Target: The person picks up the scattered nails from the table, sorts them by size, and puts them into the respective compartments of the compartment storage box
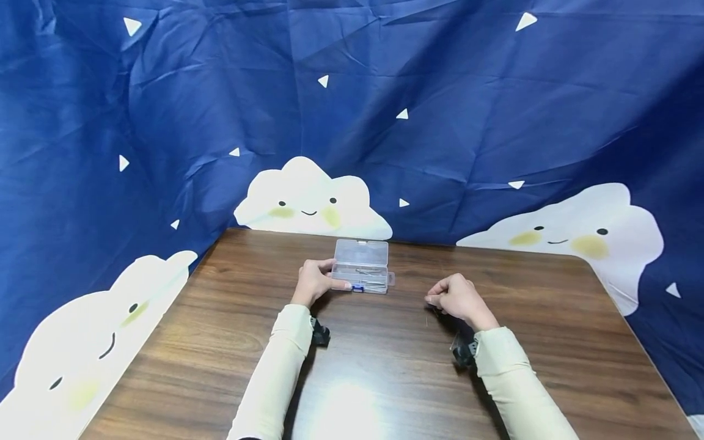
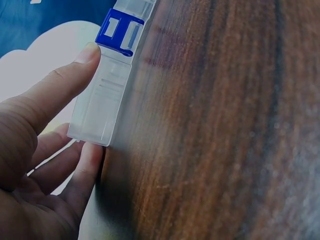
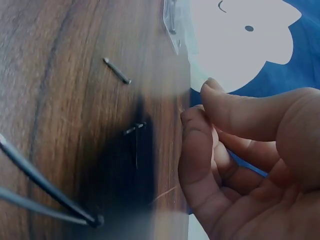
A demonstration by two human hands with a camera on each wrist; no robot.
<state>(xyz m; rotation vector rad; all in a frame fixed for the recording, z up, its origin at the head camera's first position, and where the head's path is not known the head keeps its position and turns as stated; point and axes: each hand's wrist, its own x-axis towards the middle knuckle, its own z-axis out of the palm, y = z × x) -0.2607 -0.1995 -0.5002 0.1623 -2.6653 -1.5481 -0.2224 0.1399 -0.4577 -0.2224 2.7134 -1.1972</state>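
Observation:
My left hand (image 1: 315, 281) grips the left end of a clear plastic box (image 1: 360, 284), its lid standing up. In the left wrist view the thumb (image 2: 65, 80) presses beside the blue latch (image 2: 117, 32), with other fingers at the box's end. Several thin metal pieces lie inside the box. To its right, my right hand (image 1: 459, 298) hovers low over the table. Its fingers (image 3: 195, 155) curl toward the thumb, and no object shows between them. Nearby on the wood, the right wrist view has a small metal pin (image 3: 117, 71) and another (image 3: 135, 129).
The brown wooden table (image 1: 396, 391) meets a blue curtain (image 1: 352, 122) printed with white clouds at its back. In the right wrist view, two longer dark metal pieces (image 3: 45, 180) show at the lower left, close to the camera.

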